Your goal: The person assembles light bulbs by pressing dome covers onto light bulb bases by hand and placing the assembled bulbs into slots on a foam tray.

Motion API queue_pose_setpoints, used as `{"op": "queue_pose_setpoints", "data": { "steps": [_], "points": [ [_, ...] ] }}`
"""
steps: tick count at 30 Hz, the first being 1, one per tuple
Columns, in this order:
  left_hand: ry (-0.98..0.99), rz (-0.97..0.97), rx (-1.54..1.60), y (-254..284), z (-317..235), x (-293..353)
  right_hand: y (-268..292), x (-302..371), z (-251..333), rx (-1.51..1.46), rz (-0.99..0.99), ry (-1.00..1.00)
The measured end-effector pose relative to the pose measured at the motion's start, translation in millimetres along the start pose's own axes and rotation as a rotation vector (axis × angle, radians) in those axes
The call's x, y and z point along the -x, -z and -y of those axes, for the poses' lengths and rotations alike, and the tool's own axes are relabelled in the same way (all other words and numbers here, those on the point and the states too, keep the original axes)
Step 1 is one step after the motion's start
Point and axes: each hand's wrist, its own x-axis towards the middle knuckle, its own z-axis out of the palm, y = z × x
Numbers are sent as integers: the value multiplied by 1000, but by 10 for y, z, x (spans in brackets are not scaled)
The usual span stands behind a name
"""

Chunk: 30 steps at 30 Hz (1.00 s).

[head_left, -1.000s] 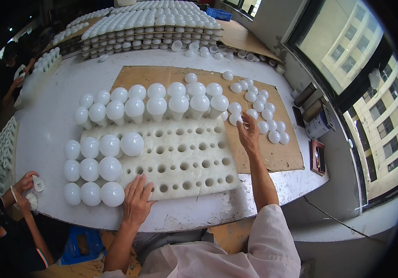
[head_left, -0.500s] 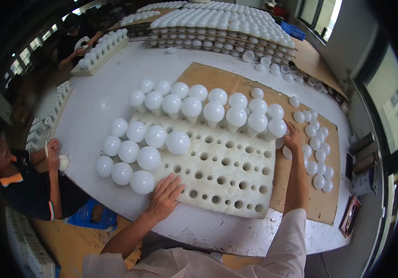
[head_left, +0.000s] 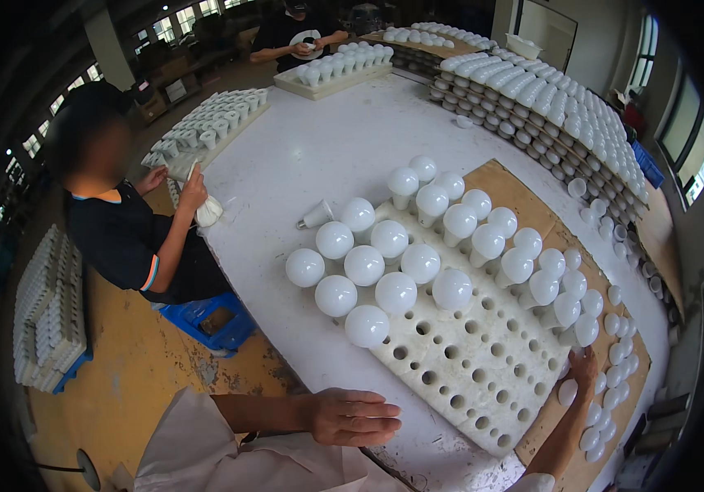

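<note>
A white foam tray [head_left: 442,361] with rows of holes lies on the table before me. Round white LED bulbs [head_left: 488,239] stand upright in a double row along its far side. A second group of bulbs [head_left: 363,266] fills the left end. My left hand [head_left: 358,416] hovers by the table's near edge, fingers stretched out and holding nothing. At the tray's right end is my right hand [head_left: 583,369], its fingers by the last bulb [head_left: 586,330] and the tray's edge; their tips are partly hidden. A bulb housing [head_left: 317,215] with a metal screw base lies beyond the left group.
Loose white domes [head_left: 612,398] lie on brown cardboard [head_left: 549,418] at the right. Stacked layers of domes [head_left: 549,107] stand at the back right. A co-worker [head_left: 122,221] sits at the left by a tray of housings [head_left: 204,131]; another person [head_left: 299,37] is behind a bulb tray [head_left: 336,82].
The view has swung left, so the tray appears farther right and turned. My left hand has come off the tray toward me. My right hand stays at the tray's right end. A lying housing now shows.
</note>
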Motion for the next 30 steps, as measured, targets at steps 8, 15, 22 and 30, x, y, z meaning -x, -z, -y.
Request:
{"op": "queue_pose_setpoints", "data": {
  "steps": [8,15,22,30],
  "points": [
    [900,-454,-450,894,1923,674,145,321,-89,-52,-479,8],
    [1614,-111,-480,611,3455,1453,426,1334,-497,-1666,-521,-207],
    [1737,-189,-463,670,3820,1883,540,1819,418,-1379,-462,-113],
    [1467,-840,393,945,2467,1665,532,1817,1568,-1255,-309,37]
  ]
}}
